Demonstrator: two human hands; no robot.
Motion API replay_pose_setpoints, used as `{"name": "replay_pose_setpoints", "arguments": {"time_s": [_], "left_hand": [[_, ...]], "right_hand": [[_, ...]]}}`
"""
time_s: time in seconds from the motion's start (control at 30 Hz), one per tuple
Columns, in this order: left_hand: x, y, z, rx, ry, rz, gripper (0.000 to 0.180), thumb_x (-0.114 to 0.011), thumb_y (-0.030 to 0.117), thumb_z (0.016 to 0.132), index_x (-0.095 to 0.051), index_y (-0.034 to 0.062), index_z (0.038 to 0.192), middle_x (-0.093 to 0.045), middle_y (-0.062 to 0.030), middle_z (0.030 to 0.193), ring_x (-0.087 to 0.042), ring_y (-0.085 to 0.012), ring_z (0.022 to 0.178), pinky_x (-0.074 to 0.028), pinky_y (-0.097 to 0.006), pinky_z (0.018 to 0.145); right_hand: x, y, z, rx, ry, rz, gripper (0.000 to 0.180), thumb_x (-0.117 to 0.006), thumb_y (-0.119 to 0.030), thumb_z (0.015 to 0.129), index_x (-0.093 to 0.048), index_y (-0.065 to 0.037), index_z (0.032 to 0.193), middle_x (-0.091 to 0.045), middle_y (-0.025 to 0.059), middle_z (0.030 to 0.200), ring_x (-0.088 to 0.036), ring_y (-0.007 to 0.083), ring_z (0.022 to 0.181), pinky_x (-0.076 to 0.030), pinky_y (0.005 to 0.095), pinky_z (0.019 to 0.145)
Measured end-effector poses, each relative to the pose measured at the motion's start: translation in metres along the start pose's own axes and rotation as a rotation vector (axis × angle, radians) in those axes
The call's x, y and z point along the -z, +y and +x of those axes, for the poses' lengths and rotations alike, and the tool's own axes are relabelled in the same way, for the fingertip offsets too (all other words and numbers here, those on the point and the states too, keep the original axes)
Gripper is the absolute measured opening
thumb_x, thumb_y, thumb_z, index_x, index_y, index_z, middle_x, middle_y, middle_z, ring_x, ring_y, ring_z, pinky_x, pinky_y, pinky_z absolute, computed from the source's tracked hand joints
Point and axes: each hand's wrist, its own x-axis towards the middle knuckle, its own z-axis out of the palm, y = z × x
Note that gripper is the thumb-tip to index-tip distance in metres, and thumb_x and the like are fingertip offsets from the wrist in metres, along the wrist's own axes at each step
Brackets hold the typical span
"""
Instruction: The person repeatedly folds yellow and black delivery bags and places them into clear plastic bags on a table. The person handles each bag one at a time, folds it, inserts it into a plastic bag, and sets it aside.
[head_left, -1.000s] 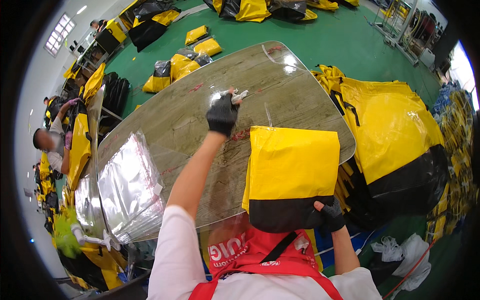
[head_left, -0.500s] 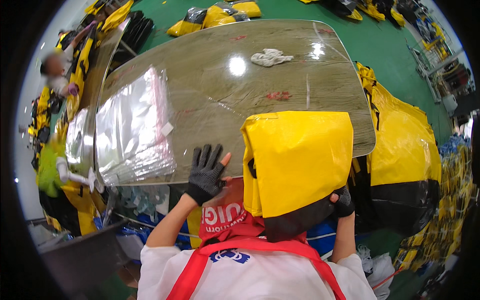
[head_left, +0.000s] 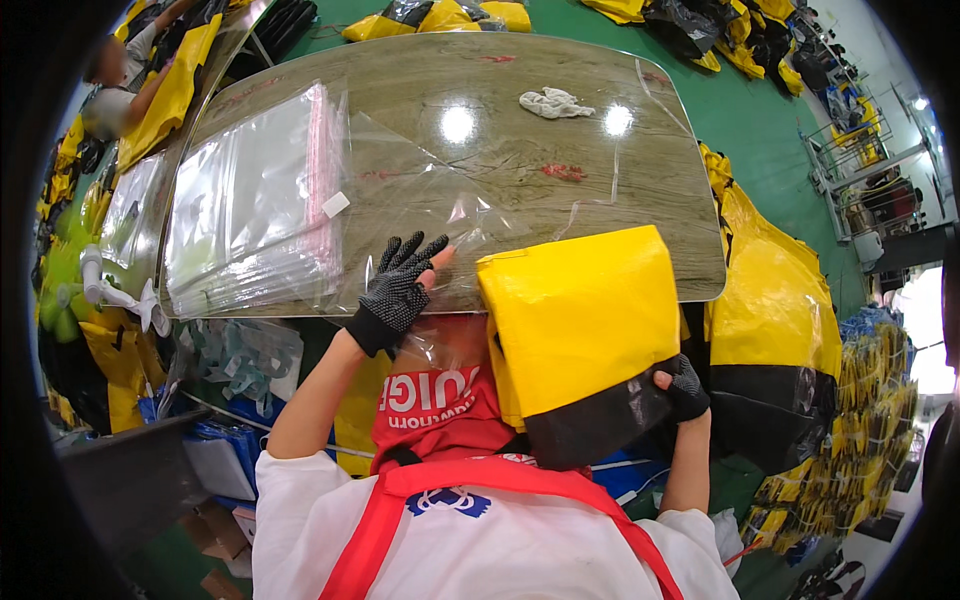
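"Which containers are on our worktop (head_left: 420, 90)?"

"Clear bags. We count one flat stack (head_left: 250, 200) at the left, more bags than we can number, with one white tag (head_left: 335, 205) at its right edge. What looks like one loose bag (head_left: 430, 205) lies between the stack and our bundle (head_left: 585, 310)."

"How many bundles do we have in hand?"

"One, folded, yellow with a black lower end. It is over the near edge, right of the middle, its black part overhanging toward our red apron (head_left: 440, 420). We can't see inside it."

"And our hands?"

"Two, both in black gloves with bare thumbs. Our right hand (head_left: 684, 386) grips the bundle at its lower right corner, thumb on top. Our left hand (head_left: 393, 292) is open, fingers spread, at the near edge beside the loose bag; we can't tell whether they touch."

"What else can we count?"

"One white rag (head_left: 556, 103) toward the far side, one large yellow-and-black pile (head_left: 775, 290) just right of the worktop, and one co-worker (head_left: 120, 90) at upper left."
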Motion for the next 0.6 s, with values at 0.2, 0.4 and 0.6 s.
{"name": "replay_pose_setpoints", "arguments": {"time_s": [0.2,0.4,0.6], "left_hand": [[0.038,0.017,0.006,-0.069,-0.070,-0.055,0.041,-0.036,0.031,0.095,-0.047,0.0108,0.129,-0.049,-0.0127,0.130,-0.039,-0.0288,0.127,-0.015,-0.044,0.111],[0.046,0.023,-0.016,-0.221,-0.044,0.263,0.041,-0.058,0.026,0.083,-0.054,0.0113,0.120,-0.054,-0.0100,0.124,-0.046,-0.0288,0.121,-0.024,-0.047,0.108],[0.043,0.040,-0.013,-0.200,-0.005,0.334,0.043,-0.060,0.025,0.082,-0.052,0.0108,0.122,-0.052,-0.0097,0.126,-0.042,-0.0311,0.124,-0.021,-0.049,0.109]], "right_hand": [[-0.083,0.029,0.032,-0.124,-0.241,-0.015,0.056,-0.074,-0.021,0.071,-0.054,0.001,0.118,-0.060,0.0113,0.112,-0.057,0.0210,0.102,-0.046,0.0322,0.088],[-0.071,-0.030,0.131,0.277,-0.123,-0.497,0.032,-0.059,-0.030,0.087,-0.061,0.000,0.098,-0.064,0.0066,0.092,-0.058,0.0130,0.084,-0.047,0.0303,0.078],[-0.153,-0.073,0.227,0.047,-0.483,-0.679,0.036,-0.064,-0.037,0.081,-0.064,-0.002,0.091,-0.063,0.0040,0.080,-0.057,0.0107,0.073,-0.044,0.0225,0.068]]}}
